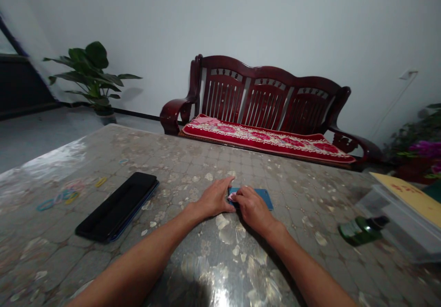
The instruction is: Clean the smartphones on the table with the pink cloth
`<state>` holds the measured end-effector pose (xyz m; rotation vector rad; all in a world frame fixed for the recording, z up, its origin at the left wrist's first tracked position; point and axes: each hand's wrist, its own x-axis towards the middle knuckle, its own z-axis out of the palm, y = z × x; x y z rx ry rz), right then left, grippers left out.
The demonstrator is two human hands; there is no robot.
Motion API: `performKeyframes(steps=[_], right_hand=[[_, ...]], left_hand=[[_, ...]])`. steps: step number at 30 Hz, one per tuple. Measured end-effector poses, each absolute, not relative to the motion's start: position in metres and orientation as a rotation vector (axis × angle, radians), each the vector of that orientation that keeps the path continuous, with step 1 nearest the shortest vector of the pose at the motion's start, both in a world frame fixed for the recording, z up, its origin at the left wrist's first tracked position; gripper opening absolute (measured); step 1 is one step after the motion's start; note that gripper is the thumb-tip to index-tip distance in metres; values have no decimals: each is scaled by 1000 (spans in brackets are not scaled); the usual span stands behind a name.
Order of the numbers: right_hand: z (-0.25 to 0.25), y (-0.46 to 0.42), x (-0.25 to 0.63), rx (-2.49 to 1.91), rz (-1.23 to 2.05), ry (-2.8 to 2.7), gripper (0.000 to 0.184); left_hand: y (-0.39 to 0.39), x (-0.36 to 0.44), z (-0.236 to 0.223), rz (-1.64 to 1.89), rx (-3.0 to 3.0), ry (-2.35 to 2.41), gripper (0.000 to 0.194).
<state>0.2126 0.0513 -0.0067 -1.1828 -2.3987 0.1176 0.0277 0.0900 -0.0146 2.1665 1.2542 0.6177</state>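
A flat blue phone-like slab (264, 198) lies on the table in front of me, partly covered by my hands. My left hand (216, 198) closes around its left end, thumb on the near edge and fingers on the far edge. Against the slab's top, the bent fingers of my right hand (252, 207) press a small pink and white piece (232, 197), perhaps cloth or paper; its kind is unclear. Most of this piece is hidden under the fingertips.
At left on the patterned table (193, 160) lies a large black phone-like slab (117, 206), with something blue beneath it. Coloured rings (65, 194) lie beyond. On the right are a green bottle (360, 230) and a clear plastic box (396, 215). Behind stands a wooden bench (265, 96).
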Motion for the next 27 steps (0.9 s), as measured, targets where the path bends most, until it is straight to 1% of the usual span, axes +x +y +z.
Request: performKeyframes(steps=[3, 9, 17, 23, 27], right_hand=[[-8, 50, 225, -1211, 91, -2405, 31], [-12, 56, 235, -1462, 10, -2229, 37], [-14, 50, 217, -1347, 57, -2287, 28], [-16, 59, 240, -1547, -93, -2147, 33], [-17, 53, 229, -1383, -33, -2216, 31]], left_hand=[[90, 28, -13, 599, 2165, 1262, 105], [89, 28, -10, 608, 2175, 1263, 104], [90, 28, -12, 564, 2214, 1281, 100], [90, 27, -13, 575, 2217, 1282, 101], [91, 27, -15, 581, 2210, 1273, 100]])
